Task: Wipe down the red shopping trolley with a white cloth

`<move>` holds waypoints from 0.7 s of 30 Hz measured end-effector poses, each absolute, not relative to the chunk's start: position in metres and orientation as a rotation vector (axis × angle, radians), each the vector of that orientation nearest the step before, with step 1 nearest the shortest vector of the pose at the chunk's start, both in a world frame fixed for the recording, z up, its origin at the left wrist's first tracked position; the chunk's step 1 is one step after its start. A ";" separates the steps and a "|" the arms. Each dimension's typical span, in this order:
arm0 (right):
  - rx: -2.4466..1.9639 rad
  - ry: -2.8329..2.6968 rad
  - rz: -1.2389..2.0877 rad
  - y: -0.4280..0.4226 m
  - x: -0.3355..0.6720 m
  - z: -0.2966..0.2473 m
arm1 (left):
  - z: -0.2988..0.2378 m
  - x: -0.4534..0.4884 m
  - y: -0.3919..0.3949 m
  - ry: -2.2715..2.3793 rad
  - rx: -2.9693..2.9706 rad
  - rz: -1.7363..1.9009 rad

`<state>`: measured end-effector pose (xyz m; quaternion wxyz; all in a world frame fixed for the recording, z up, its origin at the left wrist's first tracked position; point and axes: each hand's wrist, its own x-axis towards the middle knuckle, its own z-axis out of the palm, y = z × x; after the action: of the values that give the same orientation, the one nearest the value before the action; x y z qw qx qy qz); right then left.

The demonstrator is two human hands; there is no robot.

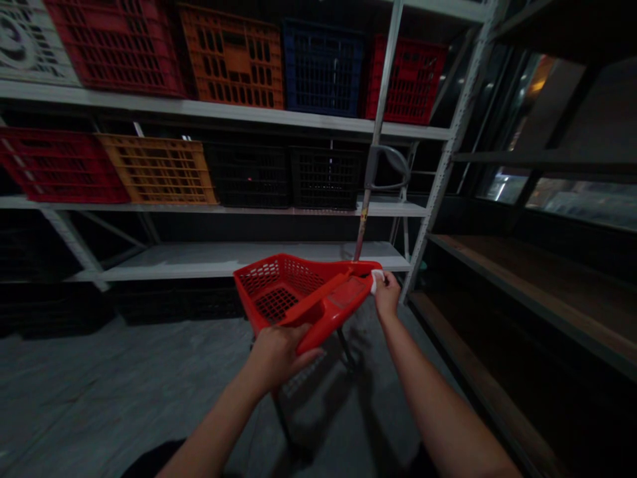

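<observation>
A red plastic shopping basket (pixel 286 282) with mesh walls is tilted up in front of me, and its flat red handle (pixel 318 302) lies across it. My left hand (pixel 276 358) grips the basket's near edge and handle. My right hand (pixel 387 295) pinches a small white cloth (pixel 377 281) against the basket's far corner. A thin metal pole (pixel 371 192) with a grey loop grip (pixel 388 169) rises behind the basket. Its lower end is hidden by the basket.
White metal shelves (pixel 249 262) hold several red, orange, blue and black crates (pixel 323 66) in front of me. Dark wooden shelving (pixel 517 279) runs along the right. The floor is grey concrete (pixel 99 392), with dark crates under the lowest shelf.
</observation>
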<state>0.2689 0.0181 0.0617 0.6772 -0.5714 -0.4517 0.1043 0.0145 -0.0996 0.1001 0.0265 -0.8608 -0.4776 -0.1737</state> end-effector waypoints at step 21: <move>-1.709 -2.295 0.000 0.012 0.245 0.135 | 0.116 0.015 -0.111 -1.644 -2.397 -0.369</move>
<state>0.2447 0.0123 0.1349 0.1397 -0.5915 -0.7941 0.0000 0.0152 -0.1112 0.1162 0.1057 -0.8136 -0.5579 -0.1252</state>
